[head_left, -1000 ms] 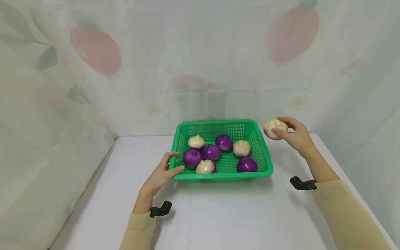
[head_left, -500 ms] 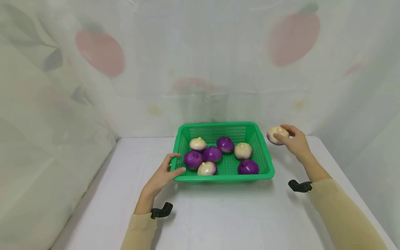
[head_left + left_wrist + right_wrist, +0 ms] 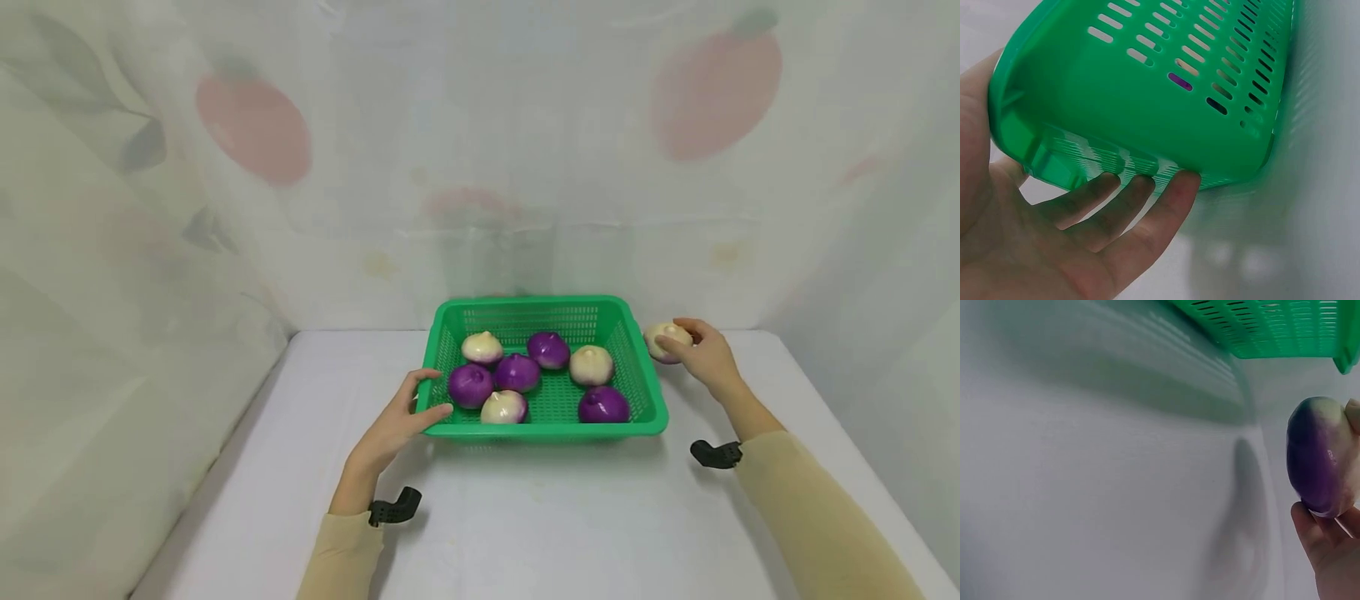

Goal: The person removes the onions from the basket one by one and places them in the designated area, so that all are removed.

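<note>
A green plastic basket [image 3: 542, 429] stands on the white table with several turnips in it, some purple side up like the purple turnip [image 3: 517, 372], others cream side up like the cream turnip [image 3: 591, 366]. At the basket's left end, my left hand [image 3: 390, 423] grips the wall, its thumb near the front corner; the left wrist view shows its fingers [image 3: 1147, 234] against the outside. My right hand [image 3: 708, 358] holds a cream-and-purple turnip [image 3: 1319, 456] between thumb and fingers, just outside the basket's right end. In the right wrist view, this turnip is apart from its shadow on the table.
Behind the basket hangs a pale curtain [image 3: 540, 167] with printed red fruit, close to the table's back edge. More sheeting [image 3: 112, 375] closes off the left side. White tabletop [image 3: 540, 517] lies in front of the basket.
My right hand has come down toward the table with the turnip, staying right of the basket. My left hand keeps its hold on the basket. The whole head view has shifted slightly.
</note>
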`<state>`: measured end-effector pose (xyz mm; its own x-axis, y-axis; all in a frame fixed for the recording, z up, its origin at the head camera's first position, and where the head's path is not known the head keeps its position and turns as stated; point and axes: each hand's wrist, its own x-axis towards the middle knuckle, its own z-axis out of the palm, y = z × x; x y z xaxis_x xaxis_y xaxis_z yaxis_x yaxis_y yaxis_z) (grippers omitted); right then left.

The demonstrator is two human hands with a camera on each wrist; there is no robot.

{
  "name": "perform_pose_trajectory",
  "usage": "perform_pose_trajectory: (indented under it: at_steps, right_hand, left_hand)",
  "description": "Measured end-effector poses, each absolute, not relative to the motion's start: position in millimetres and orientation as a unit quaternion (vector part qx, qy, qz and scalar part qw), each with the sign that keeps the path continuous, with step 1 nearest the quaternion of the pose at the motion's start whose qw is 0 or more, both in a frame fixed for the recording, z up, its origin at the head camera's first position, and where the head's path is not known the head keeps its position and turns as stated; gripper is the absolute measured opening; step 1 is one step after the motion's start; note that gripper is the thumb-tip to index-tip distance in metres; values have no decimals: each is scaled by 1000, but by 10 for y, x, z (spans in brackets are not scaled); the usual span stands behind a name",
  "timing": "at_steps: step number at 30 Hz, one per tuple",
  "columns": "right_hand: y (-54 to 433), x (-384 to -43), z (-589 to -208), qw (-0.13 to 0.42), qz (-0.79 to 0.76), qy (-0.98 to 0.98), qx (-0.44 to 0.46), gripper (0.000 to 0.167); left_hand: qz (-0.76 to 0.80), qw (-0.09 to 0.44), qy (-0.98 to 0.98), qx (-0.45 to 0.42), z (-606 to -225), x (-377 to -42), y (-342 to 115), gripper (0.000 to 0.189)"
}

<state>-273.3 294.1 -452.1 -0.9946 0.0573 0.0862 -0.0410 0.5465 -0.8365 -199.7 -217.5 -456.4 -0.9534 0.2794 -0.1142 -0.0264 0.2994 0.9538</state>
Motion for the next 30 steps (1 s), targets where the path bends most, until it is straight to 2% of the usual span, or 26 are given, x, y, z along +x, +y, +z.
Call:
perform_pose_trajectory:
  at_steps: [7, 22, 30]
  right_hand:
    - [2915, -2765, -4615, 35, 476, -879, -9, 81]
    - [2887, -2789, -4763, 30, 457, -889, -9, 74]
    - [2908, -2777, -4725, 18, 431, -902, 5, 79]
  left_hand:
    - [585, 124, 798, 77, -4551, -1982, -2152, 67]
    - [587, 126, 796, 75, -4549, -1967, -2143, 70]
    - [586, 125, 797, 80, -4564, -1982, -2148, 73]
